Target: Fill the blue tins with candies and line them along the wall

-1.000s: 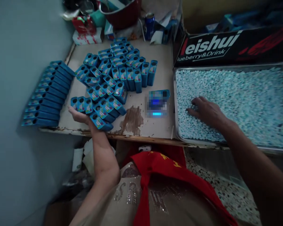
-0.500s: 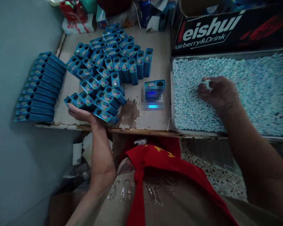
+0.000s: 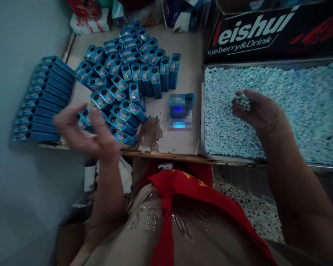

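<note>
My left hand (image 3: 90, 135) is lifted above the front of a cluster of small blue boxes (image 3: 119, 114). Its thumb and fingers are spread with nothing visible between them, slightly blurred. Most of the boxes stand with a round dark hole facing up; a few show a pale pellet at the hole. Over the metal tray (image 3: 203, 114) on the right, my right hand (image 3: 262, 112) is curled around a small heap of pale blue-white pellets (image 3: 243, 102). A thick layer of the same pellets (image 3: 302, 111) fills the tray.
A row of blue boxes (image 3: 43, 99) lies at the table's left edge by the wall. One partly pixelated blue pack (image 3: 180, 111) sits between cluster and tray. Behind the tray stands a black carton (image 3: 252, 35). A white-and-red box (image 3: 90, 23) is at the back left.
My left hand has risen off the boxes at the front left, and its fingers have spread. My right hand stays over the tray, with more of the pellets in it showing.
</note>
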### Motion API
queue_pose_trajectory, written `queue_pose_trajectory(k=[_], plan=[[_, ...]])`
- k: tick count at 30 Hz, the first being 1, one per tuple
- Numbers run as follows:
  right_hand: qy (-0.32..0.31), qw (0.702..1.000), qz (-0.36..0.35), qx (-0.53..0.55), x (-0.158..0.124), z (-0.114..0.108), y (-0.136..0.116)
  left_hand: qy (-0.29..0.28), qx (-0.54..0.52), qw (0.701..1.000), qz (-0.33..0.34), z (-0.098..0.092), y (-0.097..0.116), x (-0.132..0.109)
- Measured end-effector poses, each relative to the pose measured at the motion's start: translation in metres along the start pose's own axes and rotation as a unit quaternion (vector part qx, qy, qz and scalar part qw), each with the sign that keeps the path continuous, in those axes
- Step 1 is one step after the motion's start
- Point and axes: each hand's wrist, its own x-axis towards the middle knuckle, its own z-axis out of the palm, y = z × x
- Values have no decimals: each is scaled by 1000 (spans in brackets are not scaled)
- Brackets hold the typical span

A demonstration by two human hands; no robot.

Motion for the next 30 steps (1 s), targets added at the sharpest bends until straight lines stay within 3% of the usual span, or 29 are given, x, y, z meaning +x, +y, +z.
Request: queue_pose_trajectory(k=[3, 6, 10, 14, 18, 22, 25, 30], plan=[[-53, 999, 4, 1, -2, 3, 4, -153, -76, 984, -58, 45, 44, -33], [-117, 993, 19, 5, -9, 15, -4, -251, -134, 949, -133, 70, 62, -66], [-227, 971, -35, -72, -9, 51, -24, -313, -135, 921, -187, 70, 55, -81], [-322, 913, -122, -218, -2, 91, -38, -322, -110, 919, -201, 57, 43, -79], [-292, 827, -235, -419, 2, 112, -40, -330, -104, 916, -203, 52, 37, -82], [-245, 740, -305, -547, 1, 114, -39, -330, -125, 913, -206, 51, 34, -87], [-233, 713, -314, -582, 0, 111, -40, -347, -128, 900, -230, 49, 31, -90], [-224, 706, -317, -593, 5, 112, -42, -355, -151, 887, -253, 49, 29, -94]])
